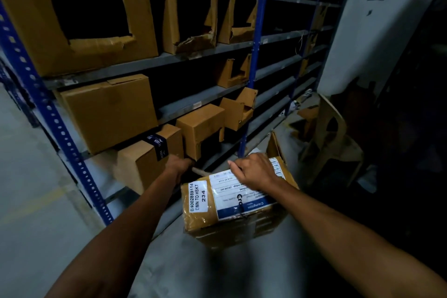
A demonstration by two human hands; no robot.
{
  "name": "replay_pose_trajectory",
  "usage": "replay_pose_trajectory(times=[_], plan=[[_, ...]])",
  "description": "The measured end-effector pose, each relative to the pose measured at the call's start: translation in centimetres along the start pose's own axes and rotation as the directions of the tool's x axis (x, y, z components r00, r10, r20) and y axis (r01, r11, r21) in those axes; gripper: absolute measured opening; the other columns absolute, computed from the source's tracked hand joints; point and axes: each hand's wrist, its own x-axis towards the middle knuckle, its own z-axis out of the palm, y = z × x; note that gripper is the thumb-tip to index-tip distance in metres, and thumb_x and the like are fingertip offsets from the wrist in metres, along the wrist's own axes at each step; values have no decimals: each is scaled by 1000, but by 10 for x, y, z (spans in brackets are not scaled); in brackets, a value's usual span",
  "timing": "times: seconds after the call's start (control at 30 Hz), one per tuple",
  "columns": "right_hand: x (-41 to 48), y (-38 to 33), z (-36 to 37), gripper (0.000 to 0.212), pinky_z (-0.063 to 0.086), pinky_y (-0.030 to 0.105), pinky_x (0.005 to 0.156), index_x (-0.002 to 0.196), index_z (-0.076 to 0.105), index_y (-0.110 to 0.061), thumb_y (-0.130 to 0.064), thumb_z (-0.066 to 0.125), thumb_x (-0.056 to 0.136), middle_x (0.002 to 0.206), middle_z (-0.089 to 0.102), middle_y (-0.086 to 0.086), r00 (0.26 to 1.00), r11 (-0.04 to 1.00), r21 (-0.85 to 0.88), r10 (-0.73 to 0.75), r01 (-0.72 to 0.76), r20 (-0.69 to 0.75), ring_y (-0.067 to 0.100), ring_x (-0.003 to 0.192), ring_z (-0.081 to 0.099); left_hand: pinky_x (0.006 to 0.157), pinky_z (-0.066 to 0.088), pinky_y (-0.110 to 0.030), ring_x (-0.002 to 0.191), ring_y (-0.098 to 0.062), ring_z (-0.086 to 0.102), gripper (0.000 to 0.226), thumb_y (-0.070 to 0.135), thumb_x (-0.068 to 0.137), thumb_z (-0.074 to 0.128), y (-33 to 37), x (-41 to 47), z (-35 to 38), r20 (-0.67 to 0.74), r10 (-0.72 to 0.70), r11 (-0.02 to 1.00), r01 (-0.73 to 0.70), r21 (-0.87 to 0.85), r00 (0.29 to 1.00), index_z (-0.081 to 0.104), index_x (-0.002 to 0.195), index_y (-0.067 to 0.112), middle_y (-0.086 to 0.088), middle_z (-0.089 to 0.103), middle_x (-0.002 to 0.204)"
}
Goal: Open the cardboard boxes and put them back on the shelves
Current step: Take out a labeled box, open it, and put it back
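A taped cardboard box (pixel 200 215) with a white and blue label sits low in the middle, in front of the bottom shelf (pixel 169 215). My right hand (pixel 257 173) lies on the box's top near its far edge, fingers curled and thumb pointing left, gripping there. My left hand (pixel 180 164) reaches past the box's far left corner and curls round a pale edge there; its fingers are mostly hidden. The box's lower side is blurred.
Grey shelves on blue uprights (pixel 254 63) fill the left and centre. Closed boxes (pixel 108 111) and a black-taped box (pixel 150 159) sit at lower left, cut-open boxes (pixel 79 29) higher up. A plastic chair (pixel 331 138) and a white pillar (pixel 377 31) stand at right.
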Motion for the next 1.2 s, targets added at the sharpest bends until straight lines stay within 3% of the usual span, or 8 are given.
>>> replay_pose_trajectory(times=[0.13,0.3,0.47,0.53,0.73,1.0,1.13,1.2], plan=[[6,3,1,51,46,31,51,59,63,-13,-39,41,97,49,59,8,999,999,10,48,-48,7,28,44,55,60,55,-35,71,-35,64,22,-7,82,55,0,-12,7,39,-72,980,78,-185,997,56,105,-4,-24,62,87],[9,4,7,52,49,36,52,58,58,-16,-41,37,98,49,57,7,997,997,47,53,-56,52,27,44,52,45,46,-28,54,-29,57,15,-3,85,57,-11,-17,7,131,-176,980,187,-73,976,56,100,-3,-18,59,73],[7,14,12,50,44,34,53,53,46,-19,-43,38,96,52,57,9,982,988,60,136,-145,131,30,50,55,66,53,-47,65,-33,62,15,-2,85,58,-14,-4,9,-28,-82,983,76,-166,996,59,70,1,-24,64,82],[8,22,11,50,40,34,54,55,45,-19,-45,37,96,58,60,11,967,981,45,176,-187,184,30,56,57,62,50,-41,63,-31,58,25,1,89,51,-4,-12,13,-54,-49,989,41,-141,997,54,65,4,-21,62,76],[2,35,9,45,38,35,59,62,50,-17,-42,35,97,74,67,12,924,955,5,287,-298,252,31,70,61,73,51,-37,81,-28,62,16,11,91,50,21,-7,20,-153,82,991,-96,-91,985,63,83,12,-23,67,101],[13,19,-3,44,35,33,57,63,50,-18,-40,36,98,68,64,12,908,927,-41,374,-373,189,32,66,61,82,54,-44,93,-36,63,28,16,92,55,47,-17,27,-77,301,877,-244,415,951,59,117,5,-18,66,108],[20,13,-12,44,29,31,55,59,45,-18,-38,41,98,60,58,9,923,933,-19,358,-359,141,29,58,54,48,40,-27,67,-18,56,76,6,95,50,52,-30,28,-45,460,743,-357,566,887,10,153,34,-8,61,96],[21,16,-16,45,27,30,55,57,43,-19,-37,44,98,57,54,6,924,931,7,361,-365,122,26,54,50,42,32,-21,59,-13,51,74,6,96,48,55,-32,26,-55,517,706,-389,592,854,11,152,38,-8,63,95]])
